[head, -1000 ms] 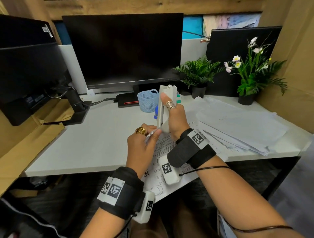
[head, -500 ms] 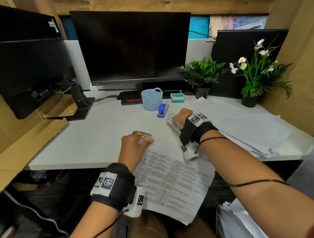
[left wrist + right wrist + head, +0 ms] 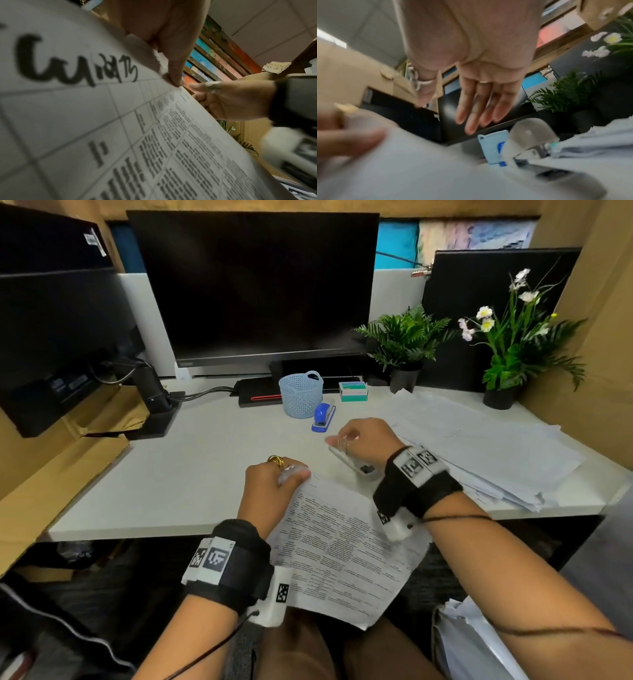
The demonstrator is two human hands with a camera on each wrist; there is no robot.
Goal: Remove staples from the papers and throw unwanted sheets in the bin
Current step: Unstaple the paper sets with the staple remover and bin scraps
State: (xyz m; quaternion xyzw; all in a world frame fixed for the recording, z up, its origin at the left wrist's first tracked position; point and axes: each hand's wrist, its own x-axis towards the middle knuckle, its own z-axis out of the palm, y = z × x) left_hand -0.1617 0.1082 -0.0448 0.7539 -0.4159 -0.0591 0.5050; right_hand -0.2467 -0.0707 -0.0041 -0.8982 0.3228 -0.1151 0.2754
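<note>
Nearest, at 6 o'clock, the sheet (image 3: 346, 549) hangs off the bench (image 3: 191, 474) edge over the lap, its top corner pinned by the left hand (image 3: 270, 491). The grip there is a pinch: in the left wrist view the thumb (image 3: 173, 67) is pressed on that corner, probably to keep the pages steady at the spot where a staple would sit. No staple is clear enough to confirm.

Just beyond, at 1 o'clock, the right hand (image 3: 368, 440) hovers over a white tool (image 3: 356, 465) lying flat on the bench. Its grip is loose and holds nothing; the right wrist view shows straight, spread fingers (image 3: 476, 108) above the tool. The tool lies close to the sheet, handy for reuse.

At 3 o'clock lies a spread pile (image 3: 486, 453) of papers, probably those still to be dealt with.

Farther, at 12 o'clock, a blue stapler (image 3: 323, 417), a basket (image 3: 300, 393) and a small box (image 3: 352, 391) stand before the monitor (image 3: 253, 285). No bin can be made out with any certainty.
</note>
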